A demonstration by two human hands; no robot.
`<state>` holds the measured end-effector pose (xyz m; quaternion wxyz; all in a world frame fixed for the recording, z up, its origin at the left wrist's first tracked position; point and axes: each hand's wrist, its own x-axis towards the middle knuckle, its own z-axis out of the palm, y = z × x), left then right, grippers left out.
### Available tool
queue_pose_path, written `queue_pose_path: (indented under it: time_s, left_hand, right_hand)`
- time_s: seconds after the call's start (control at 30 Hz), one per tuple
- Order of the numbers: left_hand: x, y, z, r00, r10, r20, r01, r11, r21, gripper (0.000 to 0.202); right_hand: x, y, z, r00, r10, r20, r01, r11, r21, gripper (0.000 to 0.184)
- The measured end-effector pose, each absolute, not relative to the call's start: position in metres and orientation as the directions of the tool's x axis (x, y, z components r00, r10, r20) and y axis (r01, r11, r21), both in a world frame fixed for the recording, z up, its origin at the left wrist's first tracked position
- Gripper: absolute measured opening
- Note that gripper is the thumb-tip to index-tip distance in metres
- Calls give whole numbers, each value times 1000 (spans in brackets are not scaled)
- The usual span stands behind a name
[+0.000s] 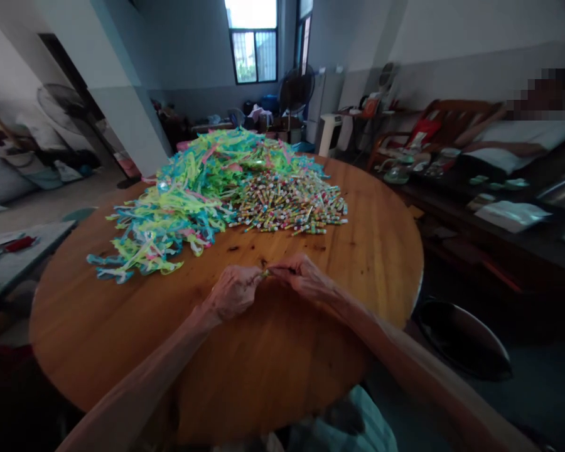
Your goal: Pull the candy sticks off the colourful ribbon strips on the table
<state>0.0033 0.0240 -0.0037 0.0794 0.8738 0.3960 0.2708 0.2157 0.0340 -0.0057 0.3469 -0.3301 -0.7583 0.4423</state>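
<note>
My left hand (pixel 238 290) is closed, its thumb and forefinger pinched at the end of a small yellowish piece (pixel 265 274). Opposite it, my right hand (pixel 304 276) also pinches at this piece, fingers pressed together. The piece is too small to make out its kind. Just beyond the hands lies a heap of short, thin, multicoloured sticks (pixel 287 204) with pale ends. Behind and left of these spreads a big tangled pile of neon yellow-green, blue and pink strips (pixel 188 198).
Everything lies on a round wooden table (pixel 381 232) with a few dark bits on it. To the right, a person sits beside a dark low table (pixel 489 201) with glassware. A dark round container (pixel 466 339) stands below right. A standing fan (pixel 296 91) is behind.
</note>
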Motion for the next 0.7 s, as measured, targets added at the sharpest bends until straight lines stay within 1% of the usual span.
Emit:
queue_pose_path:
  time_s: [0.1, 0.2, 0.27, 0.4, 0.5, 0.53, 0.57, 0.6, 0.63, 0.67, 0.7]
  left_hand:
    - [0, 25, -7, 537, 731, 421, 636, -678, 368, 29]
    - [-7, 22, -11, 543, 723, 427, 645, -685, 339, 29]
    - [-12, 17, -12, 540, 734, 411, 664, -672, 327, 29]
    - [-14, 4, -10, 519, 778, 355, 700, -625, 345, 30]
    - [-8, -16, 1, 513, 806, 296, 752, -588, 298, 29]
    - [-8, -25, 7, 503, 821, 268, 779, -566, 271, 28]
    - [-10, -34, 14, 479, 843, 244, 810, -532, 247, 28]
    - [-16, -44, 20, 438, 869, 229, 845, -485, 223, 26]
    - [-26, -57, 26, 386, 894, 226, 877, -432, 210, 26]
    - [-39, -72, 32, 324, 914, 245, 903, -376, 209, 26]
    - [-56, -90, 36, 247, 930, 272, 925, -310, 220, 27]
  right_hand:
    - [214, 30, 0, -536, 810, 238, 226, 409, -884, 33]
    - [212, 28, 2, -537, 811, 234, 248, 416, -875, 30]
    - [208, 26, 0, -560, 798, 222, 241, 414, -878, 29]
    - [200, 17, -2, -595, 778, 201, 251, 417, -874, 29]
    - [205, 9, -3, -570, 811, 132, 312, 362, -878, 28]
    - [210, 12, -4, -599, 796, 85, 328, 341, -881, 32]
    - [217, 19, -5, -635, 772, 37, 355, 334, -873, 41]
    - [223, 32, -7, -637, 771, 6, 399, 336, -853, 52]
    - [230, 48, -9, -591, 806, 24, 471, 369, -801, 60]
    - [235, 67, -12, -444, 888, 121, 616, 400, -678, 60]
    - [239, 85, -15, -340, 911, 234, 752, 412, -515, 49]
